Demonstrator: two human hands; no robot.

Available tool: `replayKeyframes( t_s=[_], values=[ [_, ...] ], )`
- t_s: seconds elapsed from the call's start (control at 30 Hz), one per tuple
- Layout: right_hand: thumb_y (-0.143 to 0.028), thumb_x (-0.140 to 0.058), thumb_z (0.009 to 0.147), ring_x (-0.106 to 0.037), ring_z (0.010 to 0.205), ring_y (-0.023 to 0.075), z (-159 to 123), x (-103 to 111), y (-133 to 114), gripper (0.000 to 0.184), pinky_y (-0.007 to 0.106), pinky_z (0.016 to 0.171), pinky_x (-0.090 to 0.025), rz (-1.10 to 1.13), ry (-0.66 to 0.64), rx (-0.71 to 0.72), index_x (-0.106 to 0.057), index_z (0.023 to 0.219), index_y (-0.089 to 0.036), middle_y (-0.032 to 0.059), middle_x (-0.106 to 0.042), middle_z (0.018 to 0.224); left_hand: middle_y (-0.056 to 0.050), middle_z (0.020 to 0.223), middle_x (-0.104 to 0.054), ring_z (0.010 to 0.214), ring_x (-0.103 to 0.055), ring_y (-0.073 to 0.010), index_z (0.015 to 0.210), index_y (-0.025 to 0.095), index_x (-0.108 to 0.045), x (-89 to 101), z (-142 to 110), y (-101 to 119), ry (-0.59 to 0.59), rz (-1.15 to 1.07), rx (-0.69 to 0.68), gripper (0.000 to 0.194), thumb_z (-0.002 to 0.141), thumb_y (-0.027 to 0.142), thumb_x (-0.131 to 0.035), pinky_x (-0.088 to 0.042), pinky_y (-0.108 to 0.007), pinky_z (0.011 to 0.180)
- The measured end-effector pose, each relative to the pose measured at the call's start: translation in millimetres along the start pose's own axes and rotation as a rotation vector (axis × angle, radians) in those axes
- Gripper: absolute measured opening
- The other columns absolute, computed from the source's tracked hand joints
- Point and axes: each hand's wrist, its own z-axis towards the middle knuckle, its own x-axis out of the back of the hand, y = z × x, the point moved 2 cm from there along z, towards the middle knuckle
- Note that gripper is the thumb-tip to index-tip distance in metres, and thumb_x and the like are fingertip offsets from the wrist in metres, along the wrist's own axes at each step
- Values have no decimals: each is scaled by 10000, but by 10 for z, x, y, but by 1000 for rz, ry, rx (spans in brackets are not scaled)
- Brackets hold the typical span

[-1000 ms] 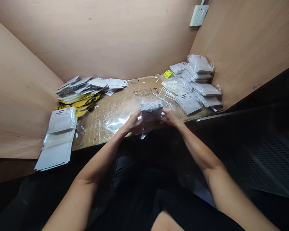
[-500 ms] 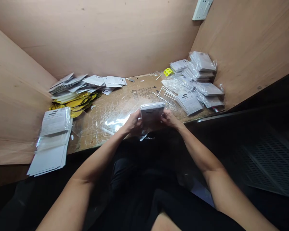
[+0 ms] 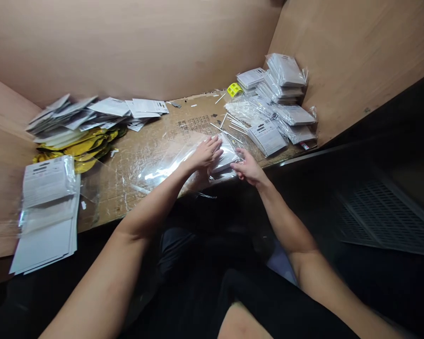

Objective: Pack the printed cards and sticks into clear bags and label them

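The white packet (image 3: 226,160), held up between both hands a moment ago, now lies low, seemingly inside a clear plastic bag (image 3: 169,165) on the wooden table (image 3: 144,200); the left hand (image 3: 205,154) rests open and flat on the bag, fingers spread, gripping nothing; the right hand (image 3: 249,168) is half open just beside the packet, and any grip there is hard to make out; glare and the left hand hide most of the packet; the bag's near edge is lost in shadow.
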Motion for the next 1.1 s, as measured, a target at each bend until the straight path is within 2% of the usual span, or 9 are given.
replayKeyframes(
  t_s=[0.17,0.23,0.3,0.4,0.5,0.67,0.73,0.9,1.1],
  values=[
    [-458,-739,901,-606,543,199,-476,136,332,570,327,576,-528,-330,420,179,-488,1372,-257,-60,-655,681,-140,1864,-185,1739,-90,-363,1764,190,-307,-165,271,-149,-201,42,8,779,1122,621,-218,-134,-560,1379],
    [-407,-686,967,-696,775,278,-640,133,329,377,436,804,-582,-559,630,353,-568,1285,-241,31,-696,803,-135,1870,-154,1739,-76,-381,1778,193,-268,-172,327,-144,-198,98,4,792,1115,627,-254,-123,-583,1377],
    [-318,-601,1025,-691,998,331,-678,35,240,188,504,983,-537,-754,710,560,-648,1182,-224,122,-718,963,-134,1876,-115,1737,-59,-407,1789,184,-218,-169,379,-110,-177,194,4,842,1096,648,-331,-101,-600,1376],
    [-131,-509,1015,-652,1082,331,-479,-235,83,239,506,1029,-489,-941,425,733,-727,1077,-206,146,-727,1064,-139,1878,-113,1733,-57,-424,1792,166,-197,-173,422,-36,-152,307,-34,901,1073,677,-379,-81,-581,1379],
    [-40,-507,966,-612,1052,314,-262,-448,33,317,468,965,-486,-1067,106,721,-763,1080,-187,140,-728,1099,-155,1876,-122,1727,-50,-447,1789,144,-200,-194,387,16,-116,357,-68,939,1054,687,-417,-66,-575,1377],
    [8,-476,953,-592,1039,288,-364,-435,100,360,436,981,-501,-1066,-224,705,-758,1070,-182,125,-702,1070,-151,1878,-117,1724,-32,-459,1787,143,-207,-243,287,33,-60,350,-71,952,1044,694,-431,-53,-576,1372],
    [-10,-484,973,-608,1032,276,-417,-366,70,345,422,982,-514,-1007,-258,717,-761,1077,-188,112,-689,1049,-157,1877,-118,1724,-35,-458,1785,137,-209,-254,278,31,-54,350,-75,956,1043,695,-433,-54,-575,1372],
    [-172,-561,1057,-621,1052,293,-240,-293,-98,200,450,977,-521,-909,-80,755,-759,1078,-192,117,-667,1053,-153,1875,-135,1725,-67,-446,1786,147,-214,-234,264,53,-38,387,-71,938,1050,693,-416,-89,-565,1373],
    [-170,-602,1040,-618,1034,283,-42,-371,-31,143,435,959,-497,-1006,-220,753,-742,1055,-191,112,-676,1056,-147,1871,-161,1725,-92,-438,1786,159,-223,-219,230,94,-33,403,-67,920,1053,680,-414,-124,-566,1373]
  ],
)
